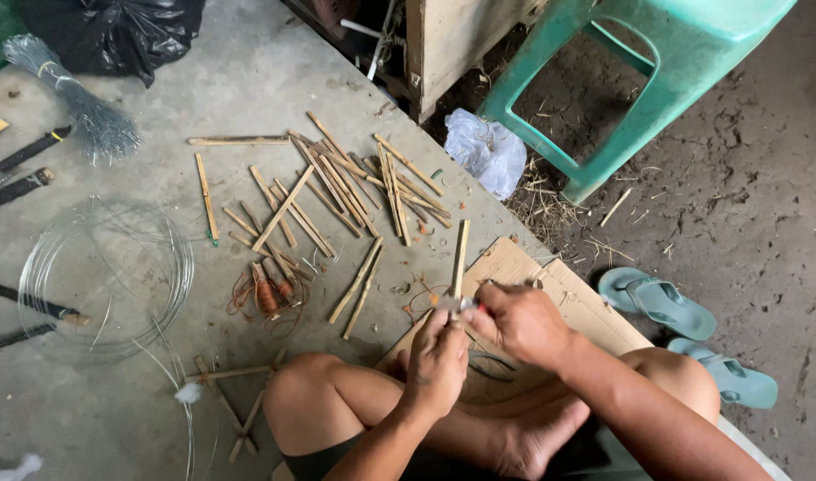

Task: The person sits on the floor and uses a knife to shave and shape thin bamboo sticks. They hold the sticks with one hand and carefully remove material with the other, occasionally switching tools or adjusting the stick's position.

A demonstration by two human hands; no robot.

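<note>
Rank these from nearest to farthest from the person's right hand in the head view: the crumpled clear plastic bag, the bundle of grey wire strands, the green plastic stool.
From the right hand:
1. Crumpled clear plastic bag, straight ahead on the concrete.
2. Green plastic stool, ahead to the right.
3. Bundle of grey wire strands, far left corner.

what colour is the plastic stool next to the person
Green, a light teal shade: the plastic stool shows clearly at the top right of the head view.
</note>
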